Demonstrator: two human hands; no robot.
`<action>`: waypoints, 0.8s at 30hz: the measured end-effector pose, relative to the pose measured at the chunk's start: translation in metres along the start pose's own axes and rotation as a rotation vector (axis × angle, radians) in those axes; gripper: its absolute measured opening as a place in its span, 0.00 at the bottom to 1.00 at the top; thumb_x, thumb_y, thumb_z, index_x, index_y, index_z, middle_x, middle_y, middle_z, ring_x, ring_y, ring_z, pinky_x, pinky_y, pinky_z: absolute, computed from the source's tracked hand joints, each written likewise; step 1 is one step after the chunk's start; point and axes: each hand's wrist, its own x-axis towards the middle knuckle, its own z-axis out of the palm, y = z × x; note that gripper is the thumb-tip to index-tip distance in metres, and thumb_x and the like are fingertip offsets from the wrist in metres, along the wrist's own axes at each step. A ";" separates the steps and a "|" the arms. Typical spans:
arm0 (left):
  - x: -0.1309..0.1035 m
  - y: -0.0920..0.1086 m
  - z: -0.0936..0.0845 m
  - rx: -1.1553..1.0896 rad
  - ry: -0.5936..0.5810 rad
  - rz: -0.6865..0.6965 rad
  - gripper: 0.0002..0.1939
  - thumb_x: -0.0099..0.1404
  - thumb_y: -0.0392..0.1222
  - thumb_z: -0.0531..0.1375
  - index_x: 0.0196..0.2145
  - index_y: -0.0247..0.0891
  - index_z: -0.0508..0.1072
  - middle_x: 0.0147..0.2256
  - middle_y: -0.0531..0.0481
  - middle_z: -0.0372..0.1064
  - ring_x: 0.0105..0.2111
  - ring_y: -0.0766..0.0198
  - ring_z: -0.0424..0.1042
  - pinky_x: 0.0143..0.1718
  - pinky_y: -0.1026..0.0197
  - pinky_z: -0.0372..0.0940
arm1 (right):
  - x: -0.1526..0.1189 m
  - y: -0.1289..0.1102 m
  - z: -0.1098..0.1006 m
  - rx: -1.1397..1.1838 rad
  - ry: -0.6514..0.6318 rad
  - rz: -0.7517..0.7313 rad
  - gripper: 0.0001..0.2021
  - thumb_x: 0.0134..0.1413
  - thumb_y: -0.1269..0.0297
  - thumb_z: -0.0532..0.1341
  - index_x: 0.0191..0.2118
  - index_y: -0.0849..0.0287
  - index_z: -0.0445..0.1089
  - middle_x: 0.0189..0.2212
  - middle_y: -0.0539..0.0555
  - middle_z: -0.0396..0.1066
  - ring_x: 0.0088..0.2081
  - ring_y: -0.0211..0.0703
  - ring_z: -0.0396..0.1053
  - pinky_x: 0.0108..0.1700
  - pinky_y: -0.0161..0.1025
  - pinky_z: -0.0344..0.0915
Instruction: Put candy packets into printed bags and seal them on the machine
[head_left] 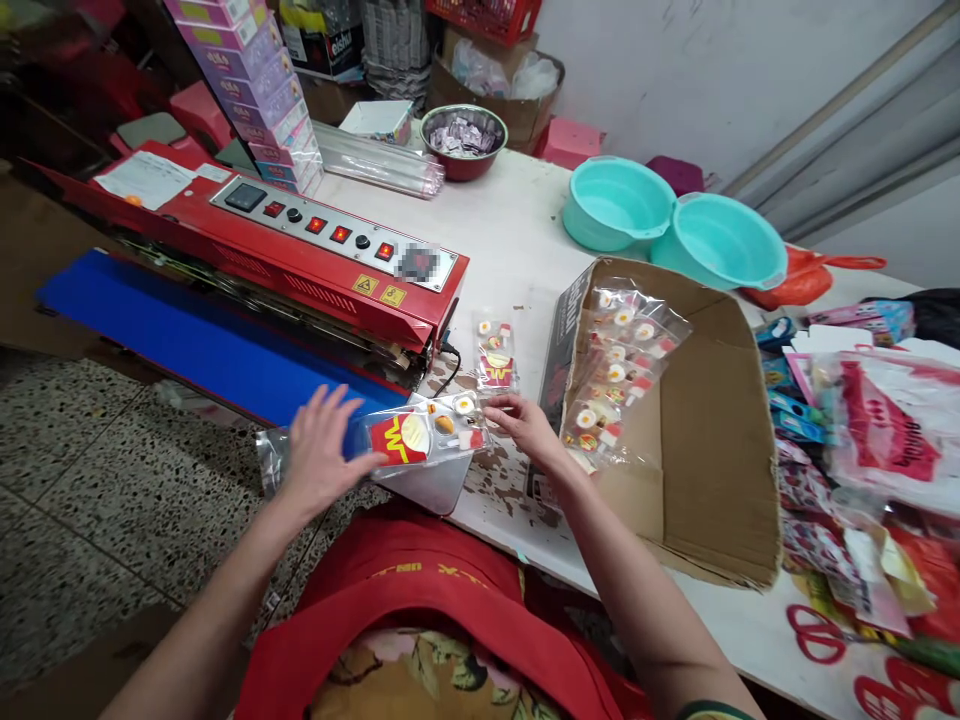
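A clear plastic packet (442, 425) lies over the front end of the blue conveyor belt (247, 375). Inside it show a red fries box with a yellow mark and small egg, burger and popsicle pieces. My right hand (525, 425) pinches the packet's right end between thumb and fingertips. Over the packet's left end my left hand (322, 450) has its fingers spread, the thumb resting at the plastic's edge. A second, similar packet (495, 350) lies on the table just beyond. In the cardboard box (705, 440) to the right sit several more filled packets (619, 365).
A red sealing machine (322, 270) with lit switches runs along the belt. Behind stand stacked small boxes (255, 95), a metal bowl of sachets (463, 140) and two turquoise basins (727, 240). Scissors (817, 635) and bagged goods (892, 430) crowd the right side.
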 end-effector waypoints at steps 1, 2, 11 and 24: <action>0.006 0.012 0.006 0.013 -0.108 0.099 0.41 0.52 0.60 0.65 0.59 0.42 0.61 0.65 0.40 0.50 0.65 0.42 0.45 0.63 0.35 0.37 | -0.004 -0.003 0.005 -0.101 0.090 -0.123 0.23 0.43 0.45 0.68 0.39 0.58 0.74 0.36 0.54 0.71 0.36 0.44 0.67 0.38 0.42 0.64; 0.010 0.023 0.012 0.027 -0.184 0.169 0.41 0.51 0.59 0.66 0.59 0.42 0.62 0.65 0.39 0.50 0.65 0.42 0.46 0.63 0.36 0.38 | -0.009 -0.007 0.011 -0.222 0.159 -0.251 0.21 0.45 0.47 0.68 0.40 0.56 0.74 0.37 0.55 0.70 0.38 0.46 0.66 0.40 0.43 0.64; 0.000 0.060 0.032 0.184 -0.237 0.161 0.32 0.54 0.54 0.65 0.54 0.40 0.65 0.58 0.38 0.60 0.53 0.44 0.61 0.50 0.45 0.56 | -0.023 -0.033 0.050 -0.893 0.052 -0.603 0.06 0.57 0.61 0.63 0.35 0.56 0.75 0.36 0.58 0.71 0.38 0.48 0.64 0.36 0.42 0.59; 0.046 0.071 0.011 -0.774 -0.418 -0.017 0.11 0.59 0.49 0.62 0.33 0.40 0.78 0.35 0.49 0.70 0.39 0.59 0.66 0.42 0.59 0.61 | -0.039 -0.029 0.025 -0.634 -0.029 -1.063 0.13 0.64 0.68 0.53 0.46 0.49 0.73 0.41 0.54 0.76 0.41 0.44 0.71 0.39 0.43 0.64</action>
